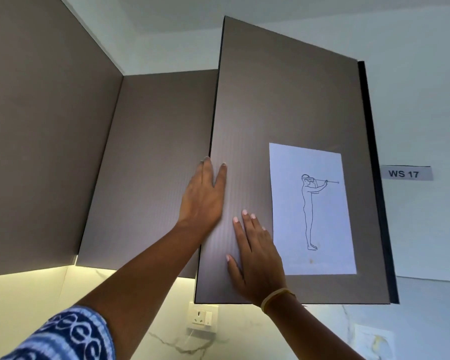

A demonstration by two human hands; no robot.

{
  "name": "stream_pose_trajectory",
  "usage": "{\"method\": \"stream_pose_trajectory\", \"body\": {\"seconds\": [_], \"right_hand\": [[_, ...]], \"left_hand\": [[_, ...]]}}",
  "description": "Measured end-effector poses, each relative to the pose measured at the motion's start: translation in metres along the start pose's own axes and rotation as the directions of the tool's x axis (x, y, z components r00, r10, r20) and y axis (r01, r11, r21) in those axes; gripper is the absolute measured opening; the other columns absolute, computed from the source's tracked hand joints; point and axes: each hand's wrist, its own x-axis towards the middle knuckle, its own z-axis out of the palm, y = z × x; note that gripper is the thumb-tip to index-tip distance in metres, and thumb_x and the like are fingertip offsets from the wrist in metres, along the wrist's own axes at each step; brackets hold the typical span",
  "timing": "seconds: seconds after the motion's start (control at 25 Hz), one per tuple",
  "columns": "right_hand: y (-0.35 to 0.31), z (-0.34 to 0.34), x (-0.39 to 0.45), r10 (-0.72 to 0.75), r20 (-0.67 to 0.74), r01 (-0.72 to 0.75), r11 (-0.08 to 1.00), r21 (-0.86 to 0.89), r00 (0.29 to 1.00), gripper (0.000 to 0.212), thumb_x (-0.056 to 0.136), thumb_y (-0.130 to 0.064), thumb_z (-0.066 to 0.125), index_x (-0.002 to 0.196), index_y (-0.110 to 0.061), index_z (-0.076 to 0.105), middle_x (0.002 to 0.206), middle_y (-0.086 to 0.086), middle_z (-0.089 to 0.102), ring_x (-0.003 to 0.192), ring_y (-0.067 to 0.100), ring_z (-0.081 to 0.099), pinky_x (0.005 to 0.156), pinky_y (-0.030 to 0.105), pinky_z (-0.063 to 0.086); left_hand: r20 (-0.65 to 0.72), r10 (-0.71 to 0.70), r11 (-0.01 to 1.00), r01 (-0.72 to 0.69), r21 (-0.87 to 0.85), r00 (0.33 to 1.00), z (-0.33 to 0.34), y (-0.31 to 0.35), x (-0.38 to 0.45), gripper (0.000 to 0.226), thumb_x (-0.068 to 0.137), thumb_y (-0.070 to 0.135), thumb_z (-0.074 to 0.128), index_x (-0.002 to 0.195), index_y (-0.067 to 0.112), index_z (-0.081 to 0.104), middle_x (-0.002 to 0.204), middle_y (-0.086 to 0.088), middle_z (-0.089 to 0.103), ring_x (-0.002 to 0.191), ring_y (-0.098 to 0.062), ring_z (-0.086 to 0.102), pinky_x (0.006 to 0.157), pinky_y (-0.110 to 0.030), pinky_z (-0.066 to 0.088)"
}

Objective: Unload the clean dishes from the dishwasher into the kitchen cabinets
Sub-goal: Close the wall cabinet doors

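Your left hand lies flat and open on the free edge of the upper cabinet door, fingertips wrapping that edge, while your right hand presses open-palmed on the door's face just beside the taped line drawing (nothing is gripped by either). The door stands partly ajar from the cabinet. Judged from this, the step is working the door; guide it by the edge with the left hand, keep the push even, and spare the paper. No dishes or dishwasher are in view; the cabinet interior is hidden behind the door.
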Motion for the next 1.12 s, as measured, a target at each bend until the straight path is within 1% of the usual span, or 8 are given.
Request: {"method": "stream_pose_trajectory", "body": {"seconds": [0.08,0.12,0.2,0.32,0.56,0.76,0.96,1.12], "right_hand": [[0.0,0.028,0.006,0.017,0.006,-0.017,0.999,-0.036,1.0,0.067,0.09,-0.047,0.04,0.148,-0.013,0.033,0.156,0.009,0.029,0.145,0.027,0.026,0.116,0.038,0.018],[0.001,0.041,0.009,0.031,0.014,-0.03,0.998,-0.047,0.999,0.067,0.091,-0.047,0.039,0.148,-0.014,0.033,0.156,0.009,0.029,0.145,0.026,0.025,0.117,0.038,0.017],[0.004,0.065,0.012,0.054,0.028,-0.052,0.997,-0.063,0.998,0.067,0.091,-0.048,0.04,0.148,-0.014,0.033,0.156,0.009,0.029,0.146,0.027,0.025,0.117,0.039,0.016],[0.013,0.089,0.014,0.047,0.038,-0.043,0.995,-0.09,0.998,0.067,0.091,-0.05,0.042,0.147,-0.013,0.035,0.154,0.009,0.033,0.144,0.027,0.029,0.115,0.039,0.019],[0.032,0.126,0.015,0.026,0.058,-0.018,0.992,-0.122,0.998,0.067,0.09,-0.052,0.046,0.144,-0.012,0.041,0.152,0.008,0.037,0.141,0.028,0.034,0.114,0.039,0.023],[0.035,0.128,0.016,0.006,0.039,-0.001,0.992,-0.125,0.999,0.066,0.092,-0.048,0.04,0.146,-0.01,0.037,0.154,0.011,0.034,0.144,0.029,0.028,0.116,0.041,0.023],[0.028,0.13,-0.005,0.046,0.1,-0.033,0.991,-0.127,0.994,0.066,0.093,-0.044,0.04,0.149,-0.01,0.031,0.157,0.011,0.028,0.146,0.028,0.023,0.117,0.039,0.016],[0.024,0.123,-0.044,0.043,0.16,-0.026,0.994,-0.104,0.986,0.066,0.093,-0.045,0.039,0.15,-0.011,0.029,0.157,0.009,0.028,0.145,0.029,0.025,0.115,0.042,0.025]], "left_hand": [[-0.015,0.158,0.963,-0.15,0.222,0.987,0.029,-0.028,0.005,0.054,0.103,0.025,0.026,0.152,0.009,0.012,0.16,-0.015,0.008,0.148,-0.03,0.007,0.12,-0.041,0.006],[0.016,0.214,0.936,-0.21,0.283,0.977,0.046,-0.041,0.005,0.057,0.103,0.031,0.021,0.152,0.007,0.007,0.161,-0.013,0.002,0.149,-0.028,0.001,0.119,-0.039,0.0],[0.073,0.233,0.917,-0.245,0.314,0.97,0.078,-0.06,-0.003,0.063,0.101,0.041,0.014,0.152,0.008,-0.001,0.161,-0.011,-0.005,0.149,-0.025,-0.004,0.118,-0.037,-0.002],[0.101,0.22,0.91,-0.241,0.337,0.97,0.111,-0.079,-0.014,0.067,0.098,0.049,0.01,0.152,0.011,-0.003,0.16,-0.008,-0.005,0.148,-0.023,-0.004,0.118,-0.036,0.0],[0.109,0.178,0.933,-0.203,0.299,0.978,0.157,-0.101,-0.017,0.067,0.098,0.049,0.014,0.152,0.012,0.006,0.161,-0.008,0.007,0.148,-0.023,0.005,0.119,-0.039,0.015],[0.096,0.196,0.955,-0.212,0.207,0.976,0.161,-0.103,-0.019,0.066,0.098,0.047,0.019,0.153,0.012,0.008,0.161,-0.007,0.005,0.149,-0.022,0.004,0.12,-0.038,0.015],[0.107,0.111,0.983,-0.125,0.136,0.988,0.162,-0.095,-0.037,0.068,0.096,0.05,0.018,0.152,0.012,0.009,0.161,-0.009,0.008,0.148,-0.026,0.01,0.117,-0.037,0.02],[0.177,0.048,0.987,-0.074,0.144,0.983,0.16,-0.09,-0.063,0.072,0.094,0.052,0.025,0.151,0.009,0.016,0.159,-0.014,0.014,0.146,-0.03,0.019,0.115,-0.042,0.024]]}}
